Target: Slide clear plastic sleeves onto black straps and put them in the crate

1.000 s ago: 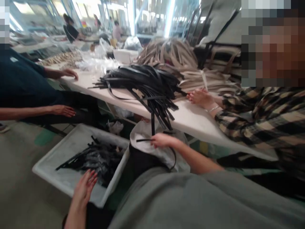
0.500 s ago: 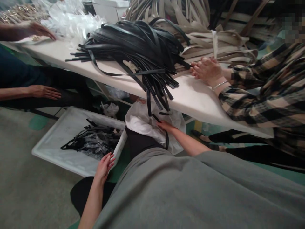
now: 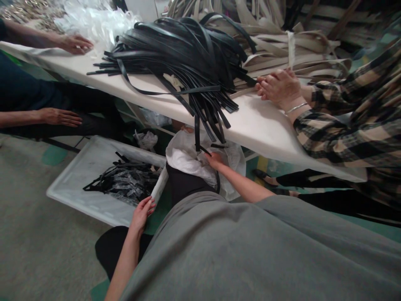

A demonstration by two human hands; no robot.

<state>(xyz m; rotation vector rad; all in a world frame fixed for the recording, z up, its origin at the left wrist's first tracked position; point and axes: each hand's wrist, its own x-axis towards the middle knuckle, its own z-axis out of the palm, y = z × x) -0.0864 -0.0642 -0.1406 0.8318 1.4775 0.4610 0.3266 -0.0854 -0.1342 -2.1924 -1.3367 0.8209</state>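
My right hand [image 3: 214, 160] is closed on a black strap [image 3: 205, 150] over a white bag [image 3: 184, 155] at my lap. The strap's far end is hard to trace among others hanging there. My left hand [image 3: 142, 212] is beside the near rim of a white tray [image 3: 72, 171], fingers loosely bent and apart, with nothing visible in them. Inside the tray lie short black strap pieces [image 3: 125, 177] with clear plastic on them. Above, a large bundle of black straps [image 3: 178, 50] lies on the table, its ends hanging over the front edge.
Beige straps [image 3: 300, 54] are piled on the white table [image 3: 263, 121], behind the black bundle. A co-worker's clasped hands [image 3: 280, 88] rest at the right. Another person's hand [image 3: 75, 44] lies at the left near clear plastic pieces [image 3: 97, 25] and metal parts [image 3: 28, 12].
The view has shifted slightly. My right hand has drawn the strap in a little, and its end now touches the hanging strap ends. The left co-worker's upper hand has moved right along the table.
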